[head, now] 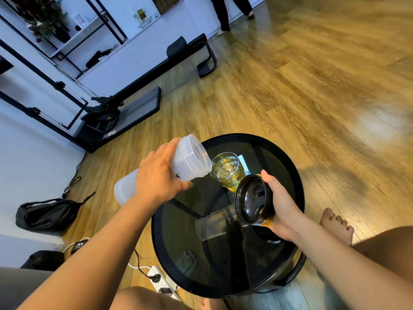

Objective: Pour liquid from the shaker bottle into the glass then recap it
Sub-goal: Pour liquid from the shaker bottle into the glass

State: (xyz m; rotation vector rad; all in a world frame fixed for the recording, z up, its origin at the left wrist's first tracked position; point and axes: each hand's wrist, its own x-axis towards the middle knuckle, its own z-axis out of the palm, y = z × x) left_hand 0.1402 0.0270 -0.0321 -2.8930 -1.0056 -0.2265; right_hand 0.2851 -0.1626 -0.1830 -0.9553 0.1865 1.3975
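Note:
My left hand (159,175) grips a translucent white shaker bottle (190,158), tipped nearly flat with its open mouth over the rim of a clear glass (226,170). The glass stands on the round black glass-topped table (288,166) and holds yellowish liquid. A thin clear stream runs from the bottle's lip into it. My right hand (281,202) holds the bottle's black cap (252,199) just right of the glass, its hollow inside facing me.
A second clear tumbler (214,225) lies on its side on the table near me. My bare foot (337,223) rests right of the table. A black bag (47,214), cables and a power strip (159,280) lie on the wooden floor at left. Exercise equipment stands beyond.

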